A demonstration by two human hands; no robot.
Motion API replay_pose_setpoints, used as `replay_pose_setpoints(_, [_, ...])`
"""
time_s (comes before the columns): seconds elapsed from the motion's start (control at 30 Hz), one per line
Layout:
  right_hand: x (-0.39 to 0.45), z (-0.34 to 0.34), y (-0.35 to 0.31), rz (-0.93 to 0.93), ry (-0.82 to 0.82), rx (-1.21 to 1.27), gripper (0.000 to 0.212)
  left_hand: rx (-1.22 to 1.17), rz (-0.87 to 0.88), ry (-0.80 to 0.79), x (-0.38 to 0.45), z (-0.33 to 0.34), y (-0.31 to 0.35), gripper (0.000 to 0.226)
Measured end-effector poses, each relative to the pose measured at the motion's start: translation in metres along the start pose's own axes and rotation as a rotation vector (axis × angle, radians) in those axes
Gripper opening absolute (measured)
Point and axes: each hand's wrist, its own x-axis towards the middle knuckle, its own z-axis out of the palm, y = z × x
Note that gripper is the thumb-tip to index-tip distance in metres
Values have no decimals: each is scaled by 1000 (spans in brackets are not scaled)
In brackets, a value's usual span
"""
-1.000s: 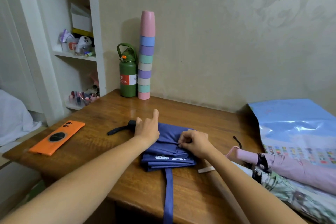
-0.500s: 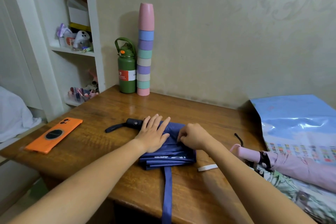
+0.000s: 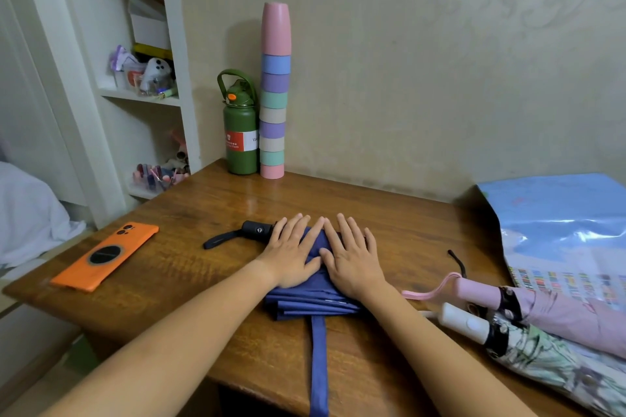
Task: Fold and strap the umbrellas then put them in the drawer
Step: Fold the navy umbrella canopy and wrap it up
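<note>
A blue folding umbrella [image 3: 306,301] lies flattened on the wooden table [image 3: 189,267], its black handle [image 3: 255,230] pointing left and its blue strap [image 3: 318,366] hanging over the front edge. My left hand [image 3: 291,252] and my right hand [image 3: 352,259] press flat on its fabric side by side, fingers straight. To the right lie a pink umbrella [image 3: 548,311] with a pink wrist loop and a floral umbrella [image 3: 548,359] with a white handle [image 3: 464,323].
An orange phone [image 3: 105,256] lies at the table's left. A green bottle [image 3: 241,132] and a tall stack of pastel cups [image 3: 274,101] stand at the back by the wall. A blue plastic bag [image 3: 562,223] covers the right side. White shelves [image 3: 142,95] stand left.
My right hand, which was pinching the blue fabric, has opened and now lies flat. My left hand has gone from a pointing finger to pressing flat on the umbrella.
</note>
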Motion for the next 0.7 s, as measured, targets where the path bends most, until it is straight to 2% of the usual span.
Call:
replay_pose_setpoints(0.1, [-13,0,3,-76,-40,43,82,6,3,13,3,1,-2,77])
replay_pose_setpoints(0.33, [-50,-2,20,-327,-127,352,79,54,-49,44,20,8,-6,79])
replay_pose_setpoints(0.53, [-56,-14,21,-390,-188,423,94,12,-39,36,25,8,-8,76])
replay_pose_setpoints(0.7, [-57,-19,23,-372,-154,504,72,3,-36,38,27,8,-9,75])
